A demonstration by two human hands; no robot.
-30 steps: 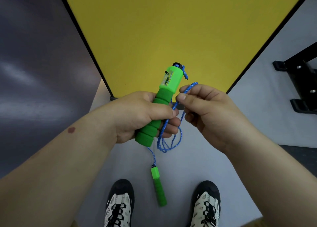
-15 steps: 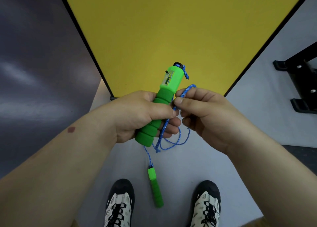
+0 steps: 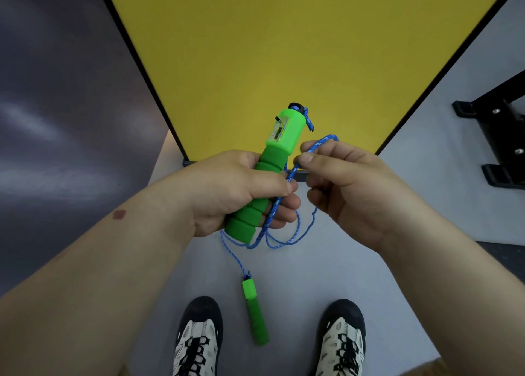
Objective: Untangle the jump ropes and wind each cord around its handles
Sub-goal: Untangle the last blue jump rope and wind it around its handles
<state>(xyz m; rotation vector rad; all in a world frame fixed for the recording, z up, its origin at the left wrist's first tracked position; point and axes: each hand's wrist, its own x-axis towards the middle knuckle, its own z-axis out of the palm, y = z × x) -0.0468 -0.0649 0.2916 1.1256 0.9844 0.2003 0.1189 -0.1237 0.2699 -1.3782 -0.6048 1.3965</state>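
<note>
My left hand (image 3: 227, 189) grips a green jump-rope handle (image 3: 272, 159) with a counter window, held upright and tilted right, a short blue knot at its top. My right hand (image 3: 349, 188) pinches the blue cord (image 3: 318, 145) between thumb and forefinger just right of the handle. The cord runs down past my left fingers and hangs in loose loops (image 3: 281, 239) under the handle. A single strand drops from there to the second green handle (image 3: 254, 313), which dangles above the floor between my shoes.
A yellow table top (image 3: 284, 49) with a black edge fills the view ahead. A black metal stand (image 3: 500, 142) sits on the grey floor at the right. My two shoes (image 3: 199, 338) are at the bottom.
The dangling handle has swung left and risen slightly. My right hand dipped toward the handle and came back up, still pinching the cord; the loops below have shifted.
</note>
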